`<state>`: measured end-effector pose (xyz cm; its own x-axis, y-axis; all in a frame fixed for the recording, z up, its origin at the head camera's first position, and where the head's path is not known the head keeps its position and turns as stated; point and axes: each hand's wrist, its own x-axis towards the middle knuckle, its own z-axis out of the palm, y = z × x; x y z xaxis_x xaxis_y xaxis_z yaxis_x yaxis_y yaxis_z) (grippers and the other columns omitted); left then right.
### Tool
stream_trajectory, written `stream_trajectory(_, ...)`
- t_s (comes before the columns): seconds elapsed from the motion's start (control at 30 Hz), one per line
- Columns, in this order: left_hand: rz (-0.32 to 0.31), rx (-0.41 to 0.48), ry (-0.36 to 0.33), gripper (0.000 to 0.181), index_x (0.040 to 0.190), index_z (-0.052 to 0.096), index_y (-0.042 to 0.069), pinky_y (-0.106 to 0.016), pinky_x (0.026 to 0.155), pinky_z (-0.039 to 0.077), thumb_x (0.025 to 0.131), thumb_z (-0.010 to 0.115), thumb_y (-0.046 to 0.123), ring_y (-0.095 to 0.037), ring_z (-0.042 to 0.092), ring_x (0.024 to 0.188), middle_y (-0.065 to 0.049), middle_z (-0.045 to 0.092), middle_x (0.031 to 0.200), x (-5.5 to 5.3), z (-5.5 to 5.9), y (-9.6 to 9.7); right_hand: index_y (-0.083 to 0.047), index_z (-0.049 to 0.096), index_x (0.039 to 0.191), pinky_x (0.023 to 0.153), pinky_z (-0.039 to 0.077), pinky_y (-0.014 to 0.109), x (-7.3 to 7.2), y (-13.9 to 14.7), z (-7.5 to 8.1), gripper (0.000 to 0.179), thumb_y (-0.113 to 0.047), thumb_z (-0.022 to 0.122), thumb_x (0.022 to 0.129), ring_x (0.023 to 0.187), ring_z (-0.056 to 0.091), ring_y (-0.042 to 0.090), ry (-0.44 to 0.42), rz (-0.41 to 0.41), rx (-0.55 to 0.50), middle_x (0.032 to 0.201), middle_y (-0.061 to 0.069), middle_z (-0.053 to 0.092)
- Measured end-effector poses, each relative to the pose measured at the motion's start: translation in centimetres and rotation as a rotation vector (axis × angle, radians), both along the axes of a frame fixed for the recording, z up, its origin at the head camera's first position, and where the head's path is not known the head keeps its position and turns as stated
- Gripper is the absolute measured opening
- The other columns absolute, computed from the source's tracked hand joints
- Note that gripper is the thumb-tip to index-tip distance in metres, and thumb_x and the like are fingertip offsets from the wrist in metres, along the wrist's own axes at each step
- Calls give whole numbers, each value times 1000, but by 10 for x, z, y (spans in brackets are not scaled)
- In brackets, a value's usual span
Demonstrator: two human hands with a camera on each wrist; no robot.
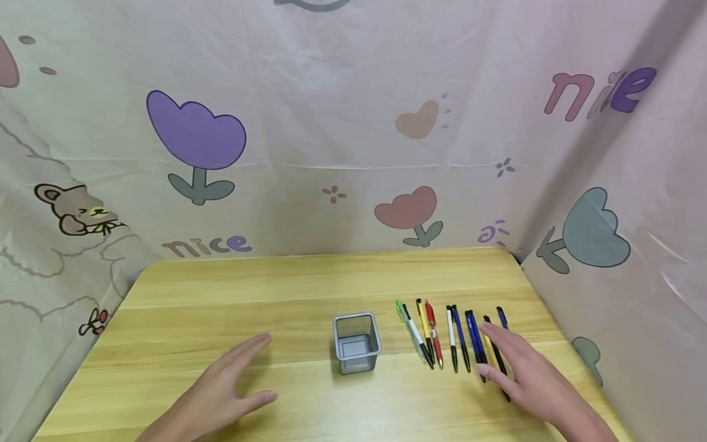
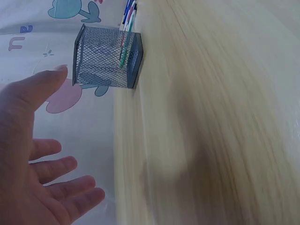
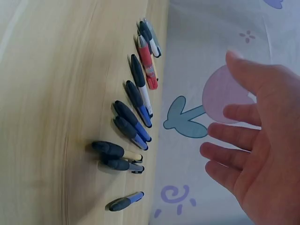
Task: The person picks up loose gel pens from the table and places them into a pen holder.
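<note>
Here's my left hand (image 1: 218, 387), fingers spread, holding nothing, left of the square grey metal-mesh cup (image 1: 358, 364); my right hand (image 1: 525, 374), equally loose, hovers by slim multicoloured plastic pens (image 1: 459, 331), lined up right of it, perhaps for easy reach.

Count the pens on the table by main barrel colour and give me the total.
Blue pens: 4
White pens: 2
Yellow pens: 2
Red pen: 1
Green pen: 1
Dark pen: 1
Total: 11
</note>
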<state>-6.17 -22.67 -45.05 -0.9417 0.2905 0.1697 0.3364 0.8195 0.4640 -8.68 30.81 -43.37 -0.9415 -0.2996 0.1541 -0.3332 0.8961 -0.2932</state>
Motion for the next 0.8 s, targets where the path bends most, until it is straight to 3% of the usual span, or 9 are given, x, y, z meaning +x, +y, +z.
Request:
stream_trajectory(0.2, 4, 84, -21, 88, 154, 48, 18, -60, 98, 56, 81, 83, 54, -37, 62, 131, -8, 55, 155, -5, -3, 11, -2, 57, 142, 98, 50, 65, -7, 8, -2, 57, -31, 74, 96, 125, 61, 47, 116, -17, -17, 139, 24, 63)
stream_trajectory(0.33, 5, 149, -63, 89, 153, 49, 20, -55, 91, 59, 79, 84, 55, -32, 67, 120, -6, 56, 154, -9, -5, 21, 3, 59, 137, 96, 50, 66, -12, 14, -5, 52, -25, 74, 95, 121, 62, 51, 139, -66, -43, 134, 29, 65)
stream_trajectory(0.57, -20, 239, -86, 89, 151, 51, 18, -45, 94, 60, 78, 85, 55, -29, 70, 117, -4, 58, 151, -17, -13, 34, 10, 59, 134, 92, 53, 68, -20, 25, -11, 51, -23, 71, 97, 112, 65, 54, 64, -184, -56, 130, 36, 63)
stream_trajectory(0.8, -42, 246, -93, 92, 151, 51, 15, -49, 101, 57, 76, 87, 54, -30, 64, 128, -2, 58, 151, -21, -23, 49, 15, 58, 131, 82, 57, 62, -33, 35, -15, 51, -19, 71, 96, 102, 69, 50, -19, -258, 4, 126, 39, 64)
